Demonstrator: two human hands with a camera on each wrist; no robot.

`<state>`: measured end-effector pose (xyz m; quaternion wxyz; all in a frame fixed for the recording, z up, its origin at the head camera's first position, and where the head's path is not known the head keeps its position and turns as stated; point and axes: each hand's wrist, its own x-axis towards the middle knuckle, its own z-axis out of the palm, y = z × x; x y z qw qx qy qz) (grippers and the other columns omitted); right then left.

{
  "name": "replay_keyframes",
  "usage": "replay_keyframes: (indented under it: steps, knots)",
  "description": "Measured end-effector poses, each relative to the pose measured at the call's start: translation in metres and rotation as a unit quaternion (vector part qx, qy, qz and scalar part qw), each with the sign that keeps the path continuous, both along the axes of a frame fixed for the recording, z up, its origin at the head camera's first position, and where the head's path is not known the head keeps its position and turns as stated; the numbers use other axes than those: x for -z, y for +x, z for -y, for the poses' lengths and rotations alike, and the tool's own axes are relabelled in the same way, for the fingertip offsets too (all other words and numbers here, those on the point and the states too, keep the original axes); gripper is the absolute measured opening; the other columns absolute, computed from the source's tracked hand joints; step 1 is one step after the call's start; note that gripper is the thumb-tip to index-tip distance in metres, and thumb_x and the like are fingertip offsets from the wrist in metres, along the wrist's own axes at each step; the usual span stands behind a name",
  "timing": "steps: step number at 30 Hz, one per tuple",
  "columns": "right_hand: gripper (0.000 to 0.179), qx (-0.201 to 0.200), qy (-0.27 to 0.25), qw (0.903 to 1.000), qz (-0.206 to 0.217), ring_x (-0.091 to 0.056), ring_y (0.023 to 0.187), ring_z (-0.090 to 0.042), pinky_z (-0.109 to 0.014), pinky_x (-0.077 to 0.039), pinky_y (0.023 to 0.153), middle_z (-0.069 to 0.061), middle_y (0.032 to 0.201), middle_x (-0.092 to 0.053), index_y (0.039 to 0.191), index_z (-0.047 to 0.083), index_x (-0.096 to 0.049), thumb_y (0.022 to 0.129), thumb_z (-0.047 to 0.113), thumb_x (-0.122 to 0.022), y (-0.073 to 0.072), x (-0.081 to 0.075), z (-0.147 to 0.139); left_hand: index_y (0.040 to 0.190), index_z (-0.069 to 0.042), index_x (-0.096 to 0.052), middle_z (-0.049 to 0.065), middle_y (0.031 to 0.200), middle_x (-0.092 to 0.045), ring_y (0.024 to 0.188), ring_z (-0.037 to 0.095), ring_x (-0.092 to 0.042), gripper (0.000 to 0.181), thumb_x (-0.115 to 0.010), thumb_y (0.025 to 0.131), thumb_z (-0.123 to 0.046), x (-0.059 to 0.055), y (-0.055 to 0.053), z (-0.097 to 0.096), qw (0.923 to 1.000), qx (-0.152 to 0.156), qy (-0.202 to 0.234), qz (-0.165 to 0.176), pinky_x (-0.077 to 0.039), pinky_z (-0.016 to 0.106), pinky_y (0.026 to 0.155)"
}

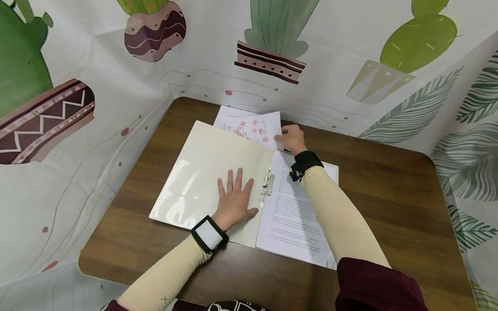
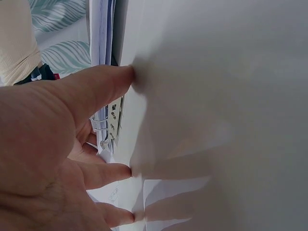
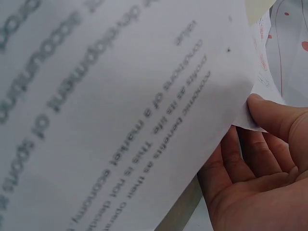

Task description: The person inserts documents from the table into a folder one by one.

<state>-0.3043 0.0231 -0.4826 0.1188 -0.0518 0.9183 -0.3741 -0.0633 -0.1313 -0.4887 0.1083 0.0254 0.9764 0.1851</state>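
An open white binder [image 1: 202, 172] lies on the table, its metal ring clip [image 1: 266, 186] at the spine. Printed sheets [image 1: 292, 220] cover its right side. With fingers spread, my left hand [image 1: 234, 203] rests on the bare inside of the left cover, near the clip. My right hand [image 1: 292, 138] is past the binder's top edge and pinches the right edge of a sheet with red flower drawings [image 1: 256, 127] between thumb and fingers. That sheet overlaps another paper [image 1: 225, 113], and the cover hides the lower part of both. In the right wrist view the thumb [image 3: 274, 113] presses on the sheet's corner.
The brown wooden table [image 1: 389, 190] has rounded corners and extends to both sides of the binder. Behind it hangs a white cloth [image 1: 210, 82] printed with cacti and leaves, close to the table's back edge.
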Motion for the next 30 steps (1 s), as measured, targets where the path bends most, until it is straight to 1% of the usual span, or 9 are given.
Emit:
replay_keyframes:
  steps: [3,7,12,16,19,22,25,30]
  knots:
    - [0.026,-0.001,0.001,1.0000,-0.007,-0.057,0.088,-0.026,-0.034,-0.044,0.074,-0.015,0.101,-0.068,0.115,0.000,-0.073,0.095,0.016,-0.072,0.000,0.000,0.000,0.157,-0.008,-0.042,0.027,0.169,-0.007,0.154,0.048,0.007,0.091,-0.083,0.084,-0.045,0.000,0.000,0.000,1.0000,0.000,0.000,-0.002,0.003,0.073,0.116]
    - [0.025,-0.005,0.000,0.9999,-0.012,-0.060,0.089,-0.027,-0.034,-0.046,0.074,-0.016,0.102,-0.070,0.114,0.000,-0.074,0.095,0.016,-0.072,0.001,-0.001,-0.001,0.156,-0.008,-0.042,0.027,0.169,-0.007,0.154,0.048,0.007,0.091,-0.083,0.084,-0.045,-0.001,0.000,0.000,1.0000,-0.001,0.003,-0.003,0.003,0.073,0.116]
    - [0.024,-0.011,-0.002,0.9997,-0.021,-0.059,0.089,-0.026,-0.034,-0.045,0.074,-0.017,0.105,-0.071,0.114,0.000,-0.074,0.096,0.016,-0.072,0.002,-0.001,-0.003,0.156,-0.008,-0.042,0.027,0.169,-0.007,0.154,0.048,0.008,0.091,-0.083,0.084,-0.045,-0.001,0.000,0.000,1.0000,0.000,0.001,-0.002,0.003,0.073,0.116]
    - [0.022,-0.013,-0.018,0.9990,-0.038,-0.060,0.093,-0.029,-0.037,-0.047,0.078,-0.017,0.107,-0.071,0.113,0.000,-0.074,0.095,0.014,-0.071,0.003,-0.002,-0.003,0.157,-0.009,-0.042,0.027,0.169,-0.007,0.154,0.048,0.007,0.091,-0.083,0.084,-0.046,-0.001,0.001,0.000,1.0000,0.000,-0.002,-0.002,0.003,0.073,0.116]
    - [0.019,-0.005,-0.035,0.9977,-0.058,-0.061,0.099,-0.031,-0.042,-0.048,0.085,-0.018,0.108,-0.071,0.109,0.000,-0.075,0.095,0.013,-0.071,0.003,-0.006,-0.002,0.157,-0.009,-0.042,0.027,0.169,-0.008,0.154,0.049,0.006,0.091,-0.083,0.084,-0.046,-0.001,0.001,0.000,1.0000,0.001,-0.002,-0.004,0.003,0.073,0.116]
    - [0.019,0.004,-0.046,0.9954,-0.084,-0.062,0.103,-0.032,-0.044,-0.049,0.090,-0.018,0.108,-0.071,0.108,0.000,-0.075,0.096,0.014,-0.071,0.002,-0.010,-0.001,0.157,-0.009,-0.042,0.027,0.169,-0.008,0.154,0.049,0.006,0.091,-0.082,0.084,-0.046,0.000,0.000,0.001,1.0000,0.000,-0.001,-0.003,0.003,0.073,0.116]
    - [0.019,0.011,-0.062,0.9921,-0.109,-0.064,0.102,-0.030,-0.040,-0.049,0.089,-0.018,0.107,-0.072,0.109,-0.001,-0.074,0.097,0.014,-0.071,0.000,-0.015,-0.001,0.157,-0.009,-0.041,0.027,0.169,-0.007,0.154,0.048,0.007,0.091,-0.082,0.084,-0.046,0.001,-0.001,0.001,1.0000,0.000,0.001,-0.002,0.004,0.073,0.116]
    - [0.018,0.016,-0.108,0.9844,-0.138,-0.062,0.090,-0.022,-0.028,-0.046,0.076,-0.017,0.103,-0.072,0.108,-0.001,-0.075,0.097,0.013,-0.072,-0.001,-0.027,-0.004,0.157,-0.009,-0.042,0.027,0.169,-0.007,0.154,0.049,0.007,0.091,-0.083,0.084,-0.045,0.002,0.000,0.000,1.0000,-0.001,0.005,-0.003,0.005,0.073,0.116]
